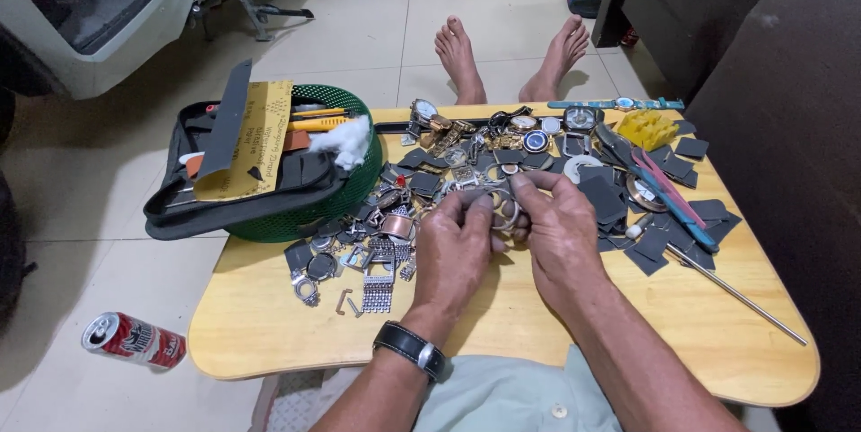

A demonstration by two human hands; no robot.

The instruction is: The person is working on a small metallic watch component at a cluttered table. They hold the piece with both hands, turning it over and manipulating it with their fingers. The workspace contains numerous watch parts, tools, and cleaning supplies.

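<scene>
Hands meet at frame centre over my low wooden table (pixel 269 324). My left hand (pixel 453 248) and right hand (pixel 560 235) both pinch one small silvery watch part (pixel 504 209), fingertips clenched on it from either side; what exactly the part is, I cannot tell. Black wristwatch (pixel 410 349) on my left wrist. Loose watch cases and strap links (pixel 377 257) heaped just left of my hands. Dark square pads (pixel 664 244) and a thin metal rod (pixel 744 299) at right. Green basket (pixel 345 190) with a black pouch (pixel 224 185), upper left. Red drink can (pixel 133 340) on the floor, lower left
</scene>
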